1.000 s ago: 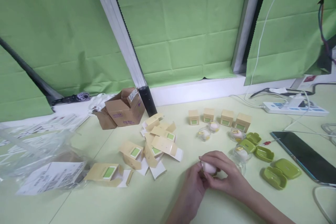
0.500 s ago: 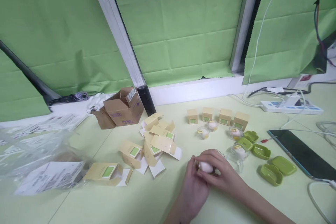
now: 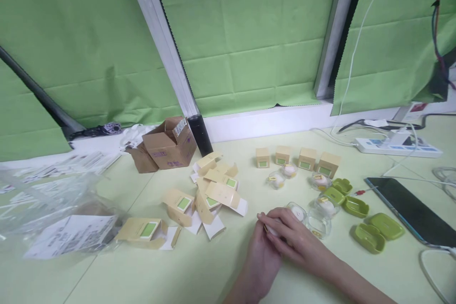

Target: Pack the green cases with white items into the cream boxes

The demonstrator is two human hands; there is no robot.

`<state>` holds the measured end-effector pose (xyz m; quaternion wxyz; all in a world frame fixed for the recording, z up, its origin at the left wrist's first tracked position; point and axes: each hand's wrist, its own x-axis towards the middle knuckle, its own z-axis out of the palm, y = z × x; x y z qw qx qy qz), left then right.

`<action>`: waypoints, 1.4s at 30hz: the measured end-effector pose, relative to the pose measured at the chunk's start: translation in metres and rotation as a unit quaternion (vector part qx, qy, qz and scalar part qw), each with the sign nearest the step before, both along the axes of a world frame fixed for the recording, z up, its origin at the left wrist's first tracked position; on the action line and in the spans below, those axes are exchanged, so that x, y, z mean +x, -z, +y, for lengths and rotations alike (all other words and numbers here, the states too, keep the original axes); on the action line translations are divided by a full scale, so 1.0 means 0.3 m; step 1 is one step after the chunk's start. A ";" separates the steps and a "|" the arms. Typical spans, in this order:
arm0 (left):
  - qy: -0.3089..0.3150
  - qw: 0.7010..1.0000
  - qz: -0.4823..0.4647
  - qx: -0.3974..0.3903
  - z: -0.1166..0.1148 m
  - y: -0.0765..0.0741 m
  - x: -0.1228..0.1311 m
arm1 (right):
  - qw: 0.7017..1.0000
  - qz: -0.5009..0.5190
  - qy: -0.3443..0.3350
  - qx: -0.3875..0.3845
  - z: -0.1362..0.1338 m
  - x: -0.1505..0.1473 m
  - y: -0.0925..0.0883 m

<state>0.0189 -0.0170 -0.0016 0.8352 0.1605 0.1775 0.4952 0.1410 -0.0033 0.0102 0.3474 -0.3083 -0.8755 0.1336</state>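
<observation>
Near the front of the table, my left hand (image 3: 262, 257) is closed around a small, pale, rounded thing (image 3: 272, 232). My right hand (image 3: 298, 236) covers it from above, fingers bent and pressed against it, so only a sliver shows and its kind is hidden. Just beyond my right hand sits a clear round case (image 3: 296, 212) with something white in it. An open clear case (image 3: 318, 224) lies beside that one. More clear cases with pale rounded contents, such as one clear case (image 3: 275, 180), stand farther back.
Small tan boxes (image 3: 262, 157) line the back. Opened cartons (image 3: 223, 194) pile up at left, near a brown cardboard box (image 3: 171, 145) and a plastic bag (image 3: 71, 228). Green hinged cases (image 3: 370, 237), a phone (image 3: 409, 209) and a power strip (image 3: 399, 147) occupy the right.
My right hand has closed further over the pale rounded thing, now mostly covered. The clear cases behind my right hand show more fully. The view has shifted slightly.
</observation>
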 end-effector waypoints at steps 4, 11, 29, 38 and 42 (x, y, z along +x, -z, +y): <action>-0.010 1.000 0.014 0.004 -0.007 -0.010 0.000 | 1.000 0.017 0.001 -0.006 -0.005 0.010 -0.020; -0.014 0.999 0.033 0.008 -0.005 -0.004 0.002 | 1.000 0.013 -0.005 -0.002 -0.006 0.008 -0.032; -0.026 0.993 0.113 0.024 -0.012 -0.006 -0.008 | 0.999 0.004 -0.012 0.044 -0.011 0.005 -0.043; -0.021 0.994 0.095 0.053 -0.008 -0.011 -0.006 | 0.999 0.041 -0.005 0.015 -0.021 -0.003 -0.051; -0.021 0.993 0.099 0.057 -0.009 -0.012 -0.015 | 0.999 0.047 0.007 -0.001 -0.022 0.002 -0.063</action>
